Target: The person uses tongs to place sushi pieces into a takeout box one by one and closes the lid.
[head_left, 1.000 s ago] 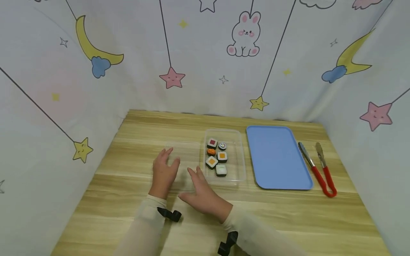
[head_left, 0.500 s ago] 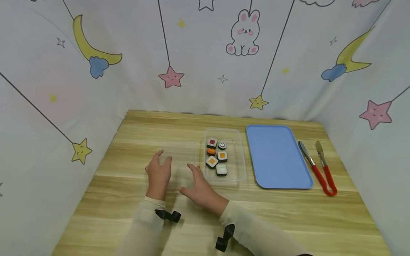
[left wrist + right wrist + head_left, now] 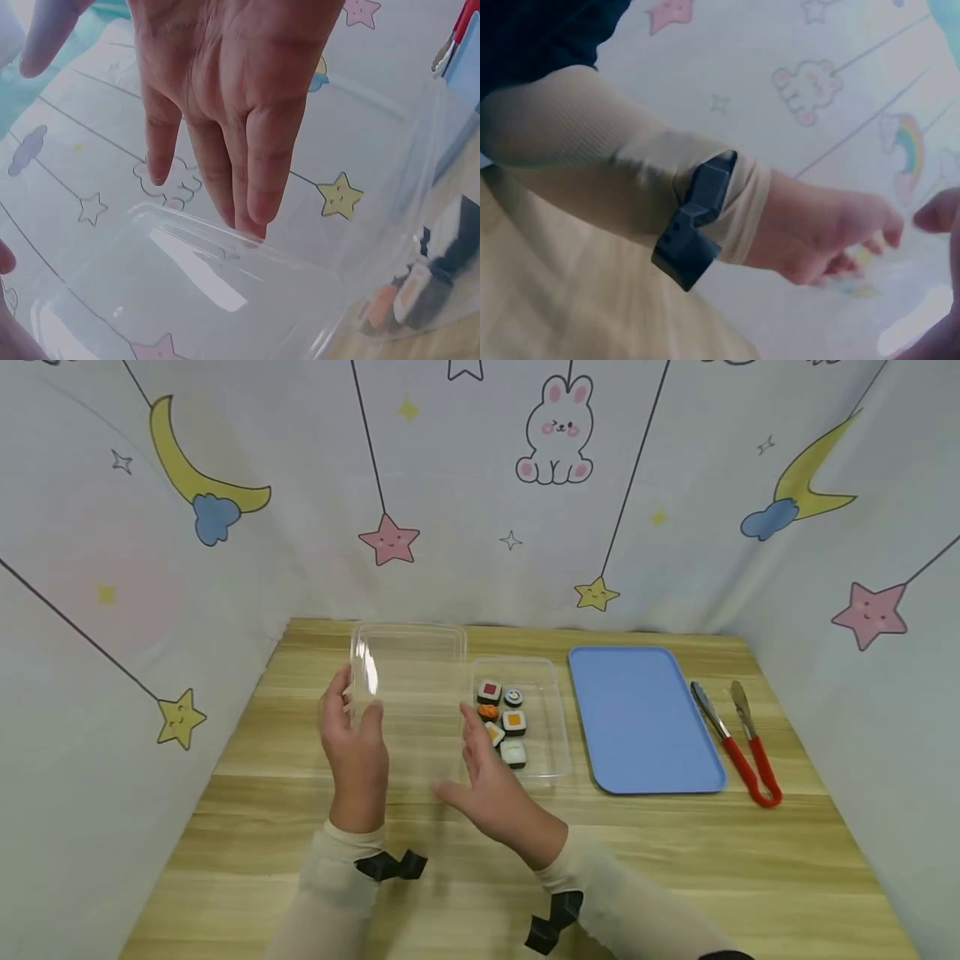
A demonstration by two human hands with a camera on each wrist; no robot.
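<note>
A clear plastic lid (image 3: 408, 668) is raised and tilted above the table, left of a clear container. My left hand (image 3: 356, 760) grips its left side, thumb in front and fingers round the edge. Against the lid's right edge rest the straight fingers of my right hand (image 3: 498, 793), its thumb held apart. In the left wrist view the right hand (image 3: 225, 97) shows straight fingertips at the rim. The right wrist view has the left hand (image 3: 821, 229) with curled fingers. Toy sushi pieces (image 3: 513, 721) sit in the container (image 3: 551, 727); the lid and right hand partly cover one.
Right of the container lies a blue tray (image 3: 648, 722). Tongs (image 3: 752, 752) with red handles lie spread beyond it. A printed curtain (image 3: 480, 493) closes off the back and sides of the wooden table (image 3: 262, 827).
The lid, lying flat on the table before, is now lifted and tilted up. My left hand has moved left and closed on its edge; my right hand has come against its right side.
</note>
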